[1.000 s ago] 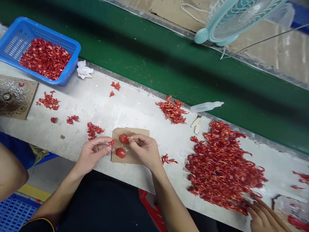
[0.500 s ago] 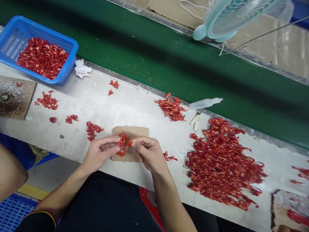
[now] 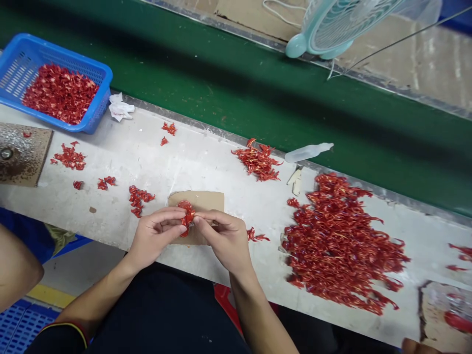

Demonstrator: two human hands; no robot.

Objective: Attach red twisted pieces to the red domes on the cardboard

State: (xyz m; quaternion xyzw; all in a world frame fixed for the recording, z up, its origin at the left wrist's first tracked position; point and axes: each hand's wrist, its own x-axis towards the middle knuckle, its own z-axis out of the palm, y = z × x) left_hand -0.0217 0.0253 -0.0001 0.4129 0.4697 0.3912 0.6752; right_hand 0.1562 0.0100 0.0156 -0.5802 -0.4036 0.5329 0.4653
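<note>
The person's left hand [image 3: 155,235] and right hand [image 3: 224,241] are meeting over a cardboard pad [image 3: 197,200] lying on a worn, grey-white desk [image 3: 206,172]. Both grips are pressed together, thumbs and fingers pinching a glossy red piece [image 3: 188,217] with twisted strips. The piece is being held just above the pad's lower half, and the fingers hide part of it.

Loose red strips are lying about the desk. A small heap [image 3: 256,160] is sitting near the desk's back edge, a huge heap [image 3: 339,246] is spreading to the right, and a little cluster [image 3: 137,200] is resting just left of the pad. A blue basket [image 3: 55,51] is standing at the back left, filled with red bits [image 3: 61,93], with a crumpled tissue [image 3: 120,108] just beside it. A clear plastic bottle [image 3: 308,152] is lying along the back edge, and a cardboard square [image 3: 25,167] carrying a metal bolt [image 3: 6,154] is sitting at the left end.

Behind the desk, a green band [image 3: 221,88] is running alongside, with a mint-green fan [image 3: 332,29] on cardboard sheeting beyond it. Below, a blue crate [image 3: 25,324] is sitting on the floor by a yellow stripe [image 3: 49,296]. Another person's arm [image 3: 14,265] is showing at the left edge.
</note>
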